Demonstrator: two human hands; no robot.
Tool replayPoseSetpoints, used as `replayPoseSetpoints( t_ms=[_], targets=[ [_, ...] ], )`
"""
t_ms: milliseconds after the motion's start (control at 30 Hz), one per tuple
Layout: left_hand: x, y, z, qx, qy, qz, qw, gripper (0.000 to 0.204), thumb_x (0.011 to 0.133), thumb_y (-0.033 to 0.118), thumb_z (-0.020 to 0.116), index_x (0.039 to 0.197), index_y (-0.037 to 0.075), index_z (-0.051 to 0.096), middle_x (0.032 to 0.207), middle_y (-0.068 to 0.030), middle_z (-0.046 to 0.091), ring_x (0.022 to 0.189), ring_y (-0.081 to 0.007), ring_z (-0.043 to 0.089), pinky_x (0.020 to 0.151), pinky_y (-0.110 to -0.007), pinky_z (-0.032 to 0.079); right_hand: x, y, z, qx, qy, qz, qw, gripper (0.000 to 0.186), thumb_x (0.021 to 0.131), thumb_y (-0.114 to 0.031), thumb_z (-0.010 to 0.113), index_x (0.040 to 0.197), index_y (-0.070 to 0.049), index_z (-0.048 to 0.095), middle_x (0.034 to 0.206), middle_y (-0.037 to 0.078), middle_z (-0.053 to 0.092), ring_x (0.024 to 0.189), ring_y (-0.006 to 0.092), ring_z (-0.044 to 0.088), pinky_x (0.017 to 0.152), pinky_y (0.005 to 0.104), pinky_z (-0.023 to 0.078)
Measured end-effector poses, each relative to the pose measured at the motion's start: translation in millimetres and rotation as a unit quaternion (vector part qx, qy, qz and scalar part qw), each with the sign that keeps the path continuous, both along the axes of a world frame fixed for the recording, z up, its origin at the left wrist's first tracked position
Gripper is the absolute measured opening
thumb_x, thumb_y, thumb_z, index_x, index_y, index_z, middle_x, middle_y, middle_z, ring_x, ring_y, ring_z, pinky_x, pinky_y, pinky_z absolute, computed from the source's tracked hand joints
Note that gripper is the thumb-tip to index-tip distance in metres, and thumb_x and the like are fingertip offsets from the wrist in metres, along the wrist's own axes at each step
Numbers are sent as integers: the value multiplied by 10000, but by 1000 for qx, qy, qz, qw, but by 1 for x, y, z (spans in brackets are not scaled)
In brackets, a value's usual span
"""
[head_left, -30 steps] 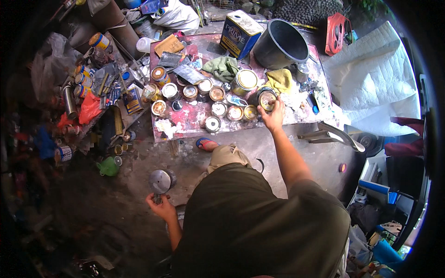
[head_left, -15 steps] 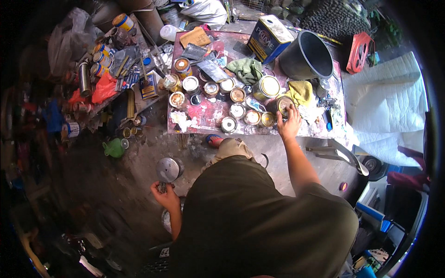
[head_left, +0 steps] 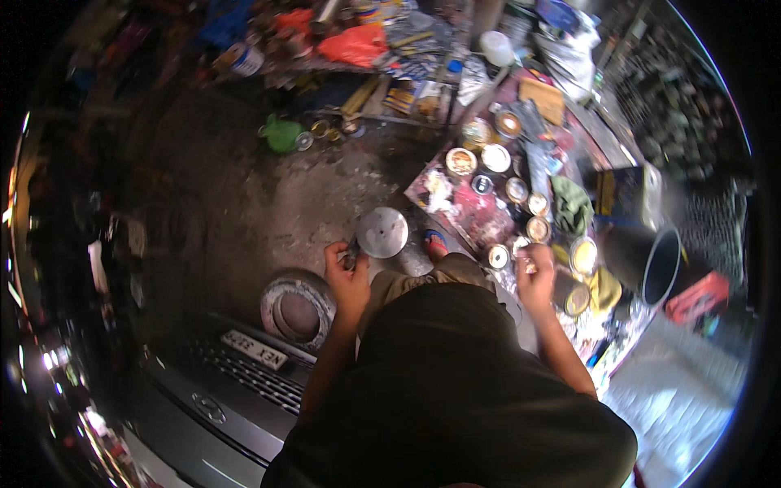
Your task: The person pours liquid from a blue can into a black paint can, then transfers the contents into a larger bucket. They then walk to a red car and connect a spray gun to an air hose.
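Observation:
My left hand (head_left: 348, 276) is closed round the handle of a grey metal tool, apparently a spray gun, topped by a round metal cup (head_left: 382, 233). My right hand (head_left: 534, 281) is slightly blurred, its fingers bent at the near side of the paint-splattered table (head_left: 472, 203) among several open or lidded cans (head_left: 538, 229); whatever is between them I cannot make out. A larger dark can with a yellowish lid (head_left: 577, 299) stands just right of that hand, beside a yellow cloth (head_left: 604, 289). A green cloth (head_left: 572, 203) lies farther back.
A grey car front (head_left: 236, 407) is at lower left, beside a paint-stained ring (head_left: 274, 313) on the floor (head_left: 203, 187). Cluttered materials with an orange bag (head_left: 350, 45) line the back. A black bucket (head_left: 655, 268), red plastic object (head_left: 697, 297) and white sheet (head_left: 675, 382) are at the right.
The view has swung left, bringing the car front into sight. My right hand has come off the lidded can it touched and drawn back leftward. My left hand still holds the metal tool.

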State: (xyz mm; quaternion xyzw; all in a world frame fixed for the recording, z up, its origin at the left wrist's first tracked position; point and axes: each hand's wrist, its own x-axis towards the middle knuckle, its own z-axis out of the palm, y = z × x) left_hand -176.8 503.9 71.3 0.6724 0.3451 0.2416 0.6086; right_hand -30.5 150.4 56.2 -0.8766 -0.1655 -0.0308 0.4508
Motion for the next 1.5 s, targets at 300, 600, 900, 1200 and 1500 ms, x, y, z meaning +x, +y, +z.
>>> replayPoseSetpoints(
  t_ms=[300,600,900,1200,1500],
  targets=[
    [34,41,24,-12,-80,276,958,378,985,0,693,1264,16,437,1157,-100,535,904,-157,614,772,-300,525,-16,311,-7,3,230,570,789,677,785,-155,814,1404,-3,585,1223,240,714,1072,392,711,892,445,563],
    [2,164,4,-65,-81,408,907,492,1019,143,730,1328,-34,390,1305,-175,486,1142,-235,554,1026,-379,479,-43,472,-32,72,134,659,736,908,747,-115,794,1563,-3,413,1314,249,634,1156,350,624,935,447,487],
    [-67,357,50,-85,-107,310,941,553,943,68,801,1327,16,405,1130,-117,606,1033,-188,624,913,-356,545,-95,658,-35,-37,231,642,730,552,870,-85,734,1380,15,549,1218,283,685,1198,419,669,1021,497,517],
    [-187,520,30,-120,36,306,944,328,1127,258,565,1093,-39,699,812,-102,714,784,-165,698,764,-307,564,-129,864,26,-122,183,676,703,411,880,9,573,1290,28,571,1135,238,689,1117,389,683,987,441,530],
    [-253,707,-7,-196,-181,182,946,404,1119,206,574,1467,3,545,1340,-95,667,1274,-233,626,1111,-422,495,-234,1138,16,-61,21,785,616,494,1004,-102,598,1469,-32,447,1283,152,566,1202,295,549,1111,433,420]
  ],
)
